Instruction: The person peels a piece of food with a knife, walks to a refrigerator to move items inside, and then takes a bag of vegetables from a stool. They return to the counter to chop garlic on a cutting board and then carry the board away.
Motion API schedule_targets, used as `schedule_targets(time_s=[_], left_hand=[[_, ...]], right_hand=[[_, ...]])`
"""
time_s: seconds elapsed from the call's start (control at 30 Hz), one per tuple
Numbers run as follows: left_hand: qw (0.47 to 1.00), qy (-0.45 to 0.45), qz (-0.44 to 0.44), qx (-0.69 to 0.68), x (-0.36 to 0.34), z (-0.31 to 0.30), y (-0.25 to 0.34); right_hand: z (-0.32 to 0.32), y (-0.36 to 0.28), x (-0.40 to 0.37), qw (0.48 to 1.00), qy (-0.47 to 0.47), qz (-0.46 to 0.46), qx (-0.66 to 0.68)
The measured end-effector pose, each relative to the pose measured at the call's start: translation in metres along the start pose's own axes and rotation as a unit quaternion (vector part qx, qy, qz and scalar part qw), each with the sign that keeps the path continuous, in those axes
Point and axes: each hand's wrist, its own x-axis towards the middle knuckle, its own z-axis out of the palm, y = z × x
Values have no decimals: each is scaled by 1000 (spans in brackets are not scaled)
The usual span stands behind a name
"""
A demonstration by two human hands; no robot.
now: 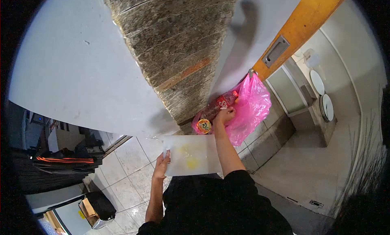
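Note:
My left hand (pixel 161 165) grips the left edge of a flat, whitish translucent board (pixel 174 151) with yellow smears on it. My right hand (pixel 226 115) reaches over a pink plastic bag (pixel 254 105), its fingers curled together; what they hold, if anything, is too small to make out. The bag hangs from a metal fitting (pixel 251 72) on the orange door edge. Beside my right hand, at the bag's opening, are a bottle with a red label (pixel 222 102) and a round container with a yellow and orange lid (pixel 204 126).
A rough stone-like strip (pixel 174 44) runs down the white wall (pixel 81 72). The orange door frame (pixel 300 24) slants at the upper right. White plates (pixel 326 107) stand on a ledge at right. Dark clothing (pixel 65 164) and a black bag (pixel 101 205) are at left, near the tiled floor (pixel 128 158).

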Motion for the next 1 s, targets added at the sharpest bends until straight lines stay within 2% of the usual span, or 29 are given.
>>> schedule_targets(time_s=[0.1, 0.17, 0.27, 0.37, 0.43, 0.47, 0.53, 0.57, 0.63, 0.67, 0.73, 0.77, 0.83, 0.87, 0.93, 0.97, 1.0], left_hand=[[1000, -4, 6, -16, 1, -5, -1], [999, 4, -23, 25, 1, -9, -2], [999, -4, -28, 27, -2, -12, 4], [1000, 11, 4, 20, -2, -15, 0], [1000, 12, 4, 2, -2, -13, 0], [1000, 13, 4, -15, -2, -13, 0], [1000, 15, 9, -23, -3, -12, 0], [999, 17, 14, -30, -3, -12, 1], [1000, 19, 7, -19, -4, -12, 3], [1000, 21, 2, -5, -4, -12, 4], [1000, 9, 1, -10, -2, -17, -3], [1000, -3, 2, -15, 0, -19, -6], [1000, 7, 12, -21, 0, -16, -7], [999, 17, 22, -26, -1, -14, -8], [999, 13, 7, -31, 0, -11, -4], [999, 6, -6, -35, -1, -11, -2], [999, 12, -8, -33, -3, -9, 3]], right_hand=[[5, 18, 3, 1000, -13, -24, 14], [3, 19, -4, 999, -16, -35, 33], [-15, -12, -16, 996, -70, -56, 0], [-21, -12, -13, 996, -86, -33, 16], [-24, -1, -7, 977, -194, 39, 80], [-24, 4, -3, 977, -194, 38, 79], [-22, 9, 2, 976, -205, -80, 0], [-24, 12, 7, 975, -206, -81, 0], [-41, -26, 3, 948, -317, 14, -15], [-47, -40, 3, 948, -316, 13, -16], [-58, -54, 7, 918, -388, 74, -19], [-60, -46, 17, 918, -388, 75, -20], [-64, -26, 40, 857, -503, 100, -35], [-71, -23, 47, 856, -505, 103, -37], [-90, -47, 43, 805, -583, -31, -108], [-101, -65, 31, 802, -587, -26, -108], [-115, -88, 15, 726, -651, -124, -185]])
